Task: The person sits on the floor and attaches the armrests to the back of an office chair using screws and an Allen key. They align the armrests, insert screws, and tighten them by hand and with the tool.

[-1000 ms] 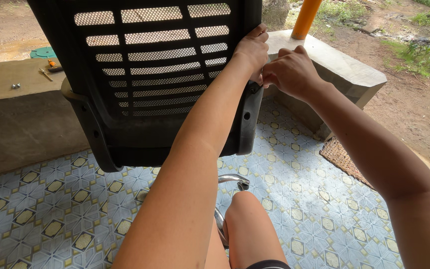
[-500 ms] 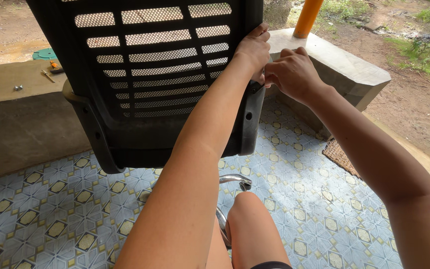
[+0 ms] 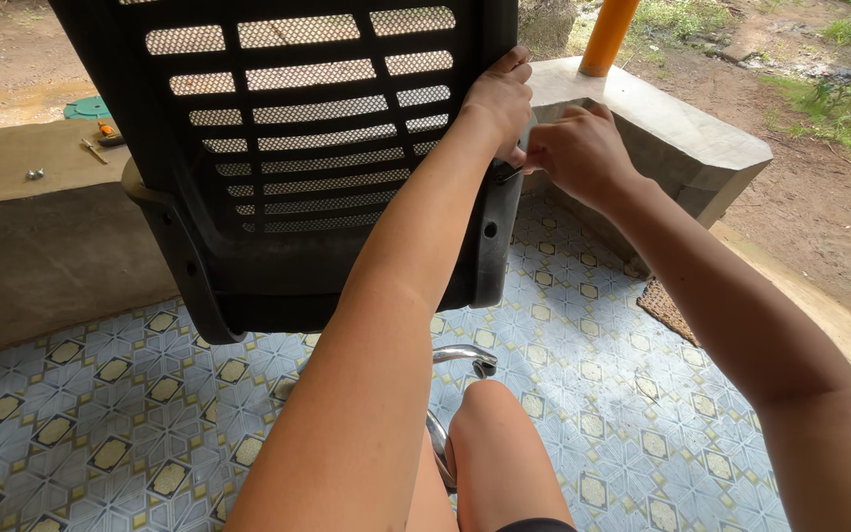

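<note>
Chair backrest (image 3: 297, 148), black mesh, fills upper centre of frame, upright over patterned tile floor (image 3: 100, 424). Left hand (image 3: 499, 99) clamped on its right edge. Right hand (image 3: 578, 153) just beside, fingers pinched narrow at the same edge; what they hold is hidden. Chrome base (image 3: 465, 357) below, concrete ledge (image 3: 12, 167) upper left.

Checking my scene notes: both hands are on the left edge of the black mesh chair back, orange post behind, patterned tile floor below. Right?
Not quite. The head view shows the left hand and right hand on the right edge of the black mesh chair back, not the left. The orange post behind and the patterned tile floor below are as you say.
</note>
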